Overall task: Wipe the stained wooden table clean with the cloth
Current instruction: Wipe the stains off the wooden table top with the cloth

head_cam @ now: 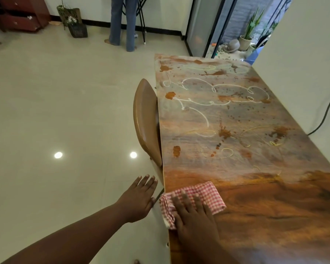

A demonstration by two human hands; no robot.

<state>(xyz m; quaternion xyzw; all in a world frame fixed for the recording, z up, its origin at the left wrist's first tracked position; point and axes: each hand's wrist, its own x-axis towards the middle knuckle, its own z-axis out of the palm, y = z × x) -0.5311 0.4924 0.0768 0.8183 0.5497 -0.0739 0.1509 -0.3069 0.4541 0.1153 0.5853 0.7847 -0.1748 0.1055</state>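
Stained wooden table (255, 187), tiled floor (65, 111), chair (145, 119)

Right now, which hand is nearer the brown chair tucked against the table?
Left. The left hand hovers off the table edge just below the chair; the right hand presses flat on the cloth, farther away.

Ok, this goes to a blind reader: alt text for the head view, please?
A right hand presses a red checked cloth flat on the near edge of a stained wooden table; brown splatters and white squiggles cover the far half. The left hand hovers open beside a brown chair.
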